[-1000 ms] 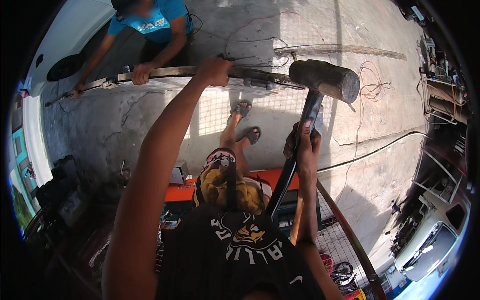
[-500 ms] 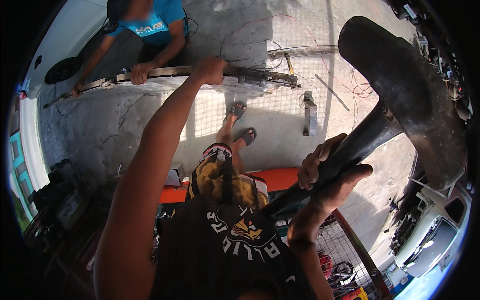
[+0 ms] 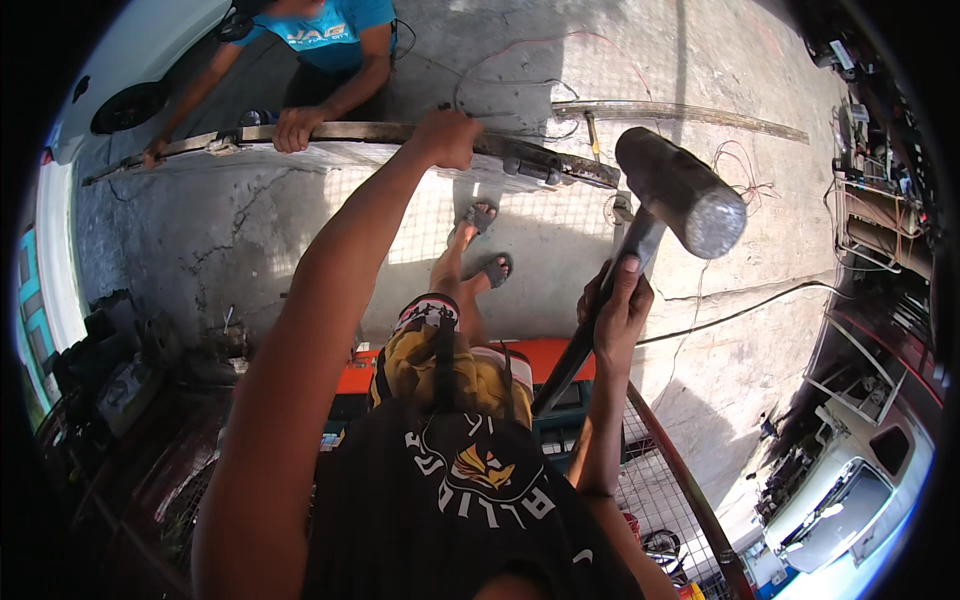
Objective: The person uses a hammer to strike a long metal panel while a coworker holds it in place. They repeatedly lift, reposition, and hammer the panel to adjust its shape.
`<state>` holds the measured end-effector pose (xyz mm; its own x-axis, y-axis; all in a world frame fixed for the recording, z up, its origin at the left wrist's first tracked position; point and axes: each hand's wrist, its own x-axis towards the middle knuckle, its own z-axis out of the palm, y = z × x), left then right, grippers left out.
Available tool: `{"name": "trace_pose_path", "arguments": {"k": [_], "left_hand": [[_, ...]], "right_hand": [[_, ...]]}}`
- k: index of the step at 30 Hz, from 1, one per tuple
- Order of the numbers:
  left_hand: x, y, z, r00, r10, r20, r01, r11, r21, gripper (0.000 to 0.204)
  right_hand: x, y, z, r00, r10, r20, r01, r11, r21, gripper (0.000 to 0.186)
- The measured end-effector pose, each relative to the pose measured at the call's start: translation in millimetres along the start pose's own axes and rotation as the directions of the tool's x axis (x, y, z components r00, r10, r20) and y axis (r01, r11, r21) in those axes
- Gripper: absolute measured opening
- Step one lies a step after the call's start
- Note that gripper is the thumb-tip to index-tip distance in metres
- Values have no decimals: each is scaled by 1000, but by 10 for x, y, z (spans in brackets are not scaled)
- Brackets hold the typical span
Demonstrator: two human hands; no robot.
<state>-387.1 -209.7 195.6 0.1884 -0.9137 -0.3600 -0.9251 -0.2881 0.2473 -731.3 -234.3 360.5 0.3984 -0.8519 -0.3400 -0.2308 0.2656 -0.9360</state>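
A long, slightly curved metal leaf spring stretches across the far side, held on edge above the concrete. My left hand is closed around its upper edge, right of the middle. In my right hand is a sledgehammer, gripped by its dark handle below the head. The hammer's heavy head is raised, with its worn, shiny face turned to the right. It appears beside the spring's right end, apart from it. A co-worker in a blue shirt steadies the spring's left part with both hands.
Beyond the spring's right end lie a flat metal bar and a small hammer with a yellowish handle. Thin wires and a black cable cross the concrete. Shelves of parts and a pale vehicle cab stand to the right.
The sledgehammer has dropped away from my view and turned, its head now lower and nearer the spring's right end. My left hand keeps its hold on the spring.
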Motion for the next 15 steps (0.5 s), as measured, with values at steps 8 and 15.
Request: {"name": "trace_pose_path", "arguments": {"k": [8,15], "left_hand": [[88,-116,118,999,-3,-49,2,1000,-8,47],[82,-130,87,994,62,-89,-63,998,-15,52]], "right_hand": [[206,687,-261,917,395,-46,-389,915,107,63],[-237,1764,-898,875,484,2,-451,817,-359,51]]}}
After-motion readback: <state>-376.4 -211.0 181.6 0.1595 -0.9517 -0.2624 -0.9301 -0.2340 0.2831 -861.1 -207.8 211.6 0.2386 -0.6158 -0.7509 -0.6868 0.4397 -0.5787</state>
